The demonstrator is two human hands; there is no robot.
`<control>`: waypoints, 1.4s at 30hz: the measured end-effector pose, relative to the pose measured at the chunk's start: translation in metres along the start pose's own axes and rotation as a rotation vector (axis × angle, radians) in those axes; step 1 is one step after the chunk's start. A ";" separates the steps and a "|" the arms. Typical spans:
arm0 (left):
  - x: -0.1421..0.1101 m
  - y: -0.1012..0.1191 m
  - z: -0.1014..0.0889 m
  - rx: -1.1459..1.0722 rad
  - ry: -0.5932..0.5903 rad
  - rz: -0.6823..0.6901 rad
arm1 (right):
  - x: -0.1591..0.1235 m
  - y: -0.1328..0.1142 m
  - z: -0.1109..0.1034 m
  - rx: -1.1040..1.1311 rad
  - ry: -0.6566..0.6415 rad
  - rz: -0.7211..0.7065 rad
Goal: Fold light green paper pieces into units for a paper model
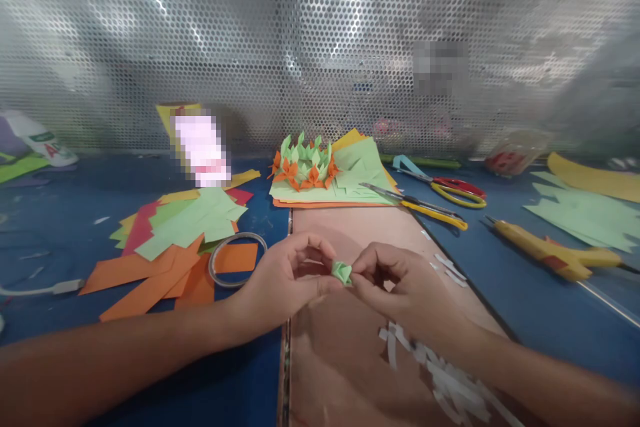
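Observation:
A small folded piece of light green paper (342,272) is pinched between both hands, above the brown board (330,373). My left hand (295,273) is closed on its left side with thumb and fingertips. On the right edge, my right hand (395,280) grips it between thumb and forefinger. Beyond the hands stands a ring of folded green and orange paper flowers (313,177), resting on a stack of green, yellow and orange sheets (363,163). The folds facing my fingers are partly hidden.
Left are orange strips (150,287), a tape roll (213,273), green sheets (200,220) and a glue bottle (47,140). Right are a cutter (435,210), scissors (457,192), a yellow glue gun (555,250) and green paper (585,210). White scraps (450,380) litter the board. A perforated metal panel (250,27) stands behind.

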State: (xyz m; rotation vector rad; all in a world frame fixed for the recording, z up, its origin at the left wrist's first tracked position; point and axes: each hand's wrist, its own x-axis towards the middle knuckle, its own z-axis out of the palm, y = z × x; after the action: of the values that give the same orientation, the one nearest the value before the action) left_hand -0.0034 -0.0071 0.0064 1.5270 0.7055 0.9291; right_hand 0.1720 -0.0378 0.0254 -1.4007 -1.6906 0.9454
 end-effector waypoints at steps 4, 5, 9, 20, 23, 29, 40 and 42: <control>0.001 -0.003 -0.002 0.052 0.033 0.023 | 0.000 0.000 0.000 -0.057 0.005 0.032; 0.001 -0.004 -0.002 0.075 0.040 0.052 | -0.001 0.001 0.001 -0.056 0.007 0.031; 0.000 -0.005 -0.001 0.148 0.035 0.180 | -0.001 0.002 0.004 0.012 0.028 0.048; -0.002 0.000 -0.011 0.747 0.023 0.682 | -0.008 0.004 0.010 0.395 -0.058 0.283; -0.003 0.002 -0.012 0.816 -0.016 0.754 | -0.008 0.006 0.011 0.529 -0.133 0.348; 0.001 0.001 -0.015 0.862 -0.080 0.829 | -0.006 0.000 0.009 0.601 -0.213 0.411; 0.003 0.009 -0.025 1.094 -0.312 1.189 | -0.003 0.002 0.003 0.771 -0.464 0.492; 0.003 0.007 -0.023 1.037 -0.272 1.126 | -0.002 0.002 0.003 0.801 -0.479 0.498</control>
State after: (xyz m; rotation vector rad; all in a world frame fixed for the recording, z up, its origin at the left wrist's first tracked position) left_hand -0.0222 0.0063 0.0144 3.0522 -0.0037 1.1532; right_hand 0.1703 -0.0400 0.0223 -1.0755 -1.0197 2.0862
